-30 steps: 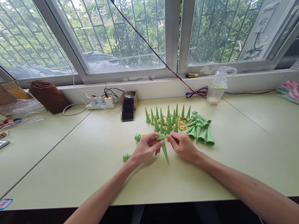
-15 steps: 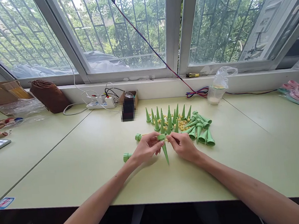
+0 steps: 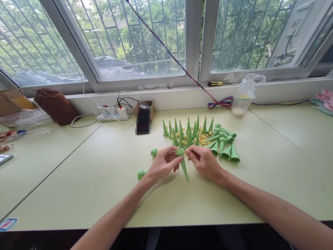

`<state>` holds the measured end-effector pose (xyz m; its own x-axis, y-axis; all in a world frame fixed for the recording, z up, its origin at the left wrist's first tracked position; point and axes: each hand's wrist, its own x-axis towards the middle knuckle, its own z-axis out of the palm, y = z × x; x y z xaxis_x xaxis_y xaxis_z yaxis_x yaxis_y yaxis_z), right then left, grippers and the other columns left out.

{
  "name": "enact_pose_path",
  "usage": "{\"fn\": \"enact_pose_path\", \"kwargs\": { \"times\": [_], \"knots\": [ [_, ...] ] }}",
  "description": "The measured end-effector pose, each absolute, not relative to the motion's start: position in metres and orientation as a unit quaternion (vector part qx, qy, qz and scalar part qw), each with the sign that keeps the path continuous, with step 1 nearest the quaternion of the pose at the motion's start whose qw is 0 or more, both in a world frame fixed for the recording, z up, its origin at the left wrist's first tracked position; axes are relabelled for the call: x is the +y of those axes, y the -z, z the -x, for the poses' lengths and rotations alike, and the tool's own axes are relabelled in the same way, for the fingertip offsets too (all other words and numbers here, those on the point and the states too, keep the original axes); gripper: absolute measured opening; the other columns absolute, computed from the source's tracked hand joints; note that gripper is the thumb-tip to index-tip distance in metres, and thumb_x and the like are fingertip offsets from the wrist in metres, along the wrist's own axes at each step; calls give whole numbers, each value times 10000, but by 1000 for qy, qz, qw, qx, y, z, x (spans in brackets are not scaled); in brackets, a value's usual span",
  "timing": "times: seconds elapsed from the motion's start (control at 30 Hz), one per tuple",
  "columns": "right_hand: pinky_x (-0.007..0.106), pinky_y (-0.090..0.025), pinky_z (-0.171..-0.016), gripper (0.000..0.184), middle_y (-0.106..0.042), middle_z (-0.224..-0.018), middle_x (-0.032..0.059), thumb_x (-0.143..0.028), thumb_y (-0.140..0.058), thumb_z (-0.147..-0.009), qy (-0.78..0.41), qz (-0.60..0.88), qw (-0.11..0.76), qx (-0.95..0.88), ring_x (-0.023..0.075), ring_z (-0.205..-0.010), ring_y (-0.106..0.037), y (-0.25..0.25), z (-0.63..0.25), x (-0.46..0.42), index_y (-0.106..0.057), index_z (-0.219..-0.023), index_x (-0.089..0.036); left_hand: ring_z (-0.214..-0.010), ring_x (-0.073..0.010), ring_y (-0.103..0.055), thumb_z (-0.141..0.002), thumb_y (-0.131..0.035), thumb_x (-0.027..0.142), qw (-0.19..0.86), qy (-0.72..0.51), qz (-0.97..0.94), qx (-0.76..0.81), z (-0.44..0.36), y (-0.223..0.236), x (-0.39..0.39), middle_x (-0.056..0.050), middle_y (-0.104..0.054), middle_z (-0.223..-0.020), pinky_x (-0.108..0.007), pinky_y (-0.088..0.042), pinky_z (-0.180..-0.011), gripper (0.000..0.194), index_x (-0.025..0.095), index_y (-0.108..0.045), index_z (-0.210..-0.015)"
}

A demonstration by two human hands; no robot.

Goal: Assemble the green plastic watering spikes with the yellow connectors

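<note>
Currently, the left hand (image 3: 167, 162) is holding a green spike (image 3: 184, 169) between thumb and fingers, narrow grip at its cap (image 3: 179, 152). Spike is sitting between the two hands, over the near part of the table (image 3: 87, 186), cap end farther from the person, long axis running toward the near edge, tip leaning slightly right. Left hand is touching it; right hand (image 3: 204, 162) is hovering just beside the cap, on its right, thumb and finger drawn close together. A pale bit (image 3: 186, 154) is showing at those fingertips, too small to tell whether gripped. Beyond the hands, upright green cones (image 3: 174, 139) are standing among yellow pieces (image 3: 204, 139), loose green cones (image 3: 234, 155) lying to their right
</note>
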<state>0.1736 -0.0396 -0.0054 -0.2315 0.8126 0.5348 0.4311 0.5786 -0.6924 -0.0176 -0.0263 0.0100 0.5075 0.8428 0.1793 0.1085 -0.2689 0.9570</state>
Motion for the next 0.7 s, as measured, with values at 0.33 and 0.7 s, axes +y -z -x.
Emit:
{"fn": "enact_pose_path", "kwargs": {
  "times": [0.33, 0.7],
  "knots": [
    [234, -395, -500, 170, -653, -751, 14, -306, -524, -948, -238, 403, 479, -743, 116, -522, -500, 6, -173, -40, -576, -1057, -186, -520, -103, -541, -863, -655, 407, 509, -384, -689, 345, 17, -8, -24, 6, -597, -655, -244, -460, -523, 275, 152, -598, -948],
    [247, -455, -562, 195, -666, -752, 18, -269, -592, -921, -206, 396, 457, -769, 131, -566, -554, 12, -174, -36, -624, -1091, -180, -520, -96, -532, -883, -626, 444, 532, -387, -658, 366, 17, -16, -28, 21, -566, -631, -239, -438, -529, 294, 152, -599, -901]
  ]
}}
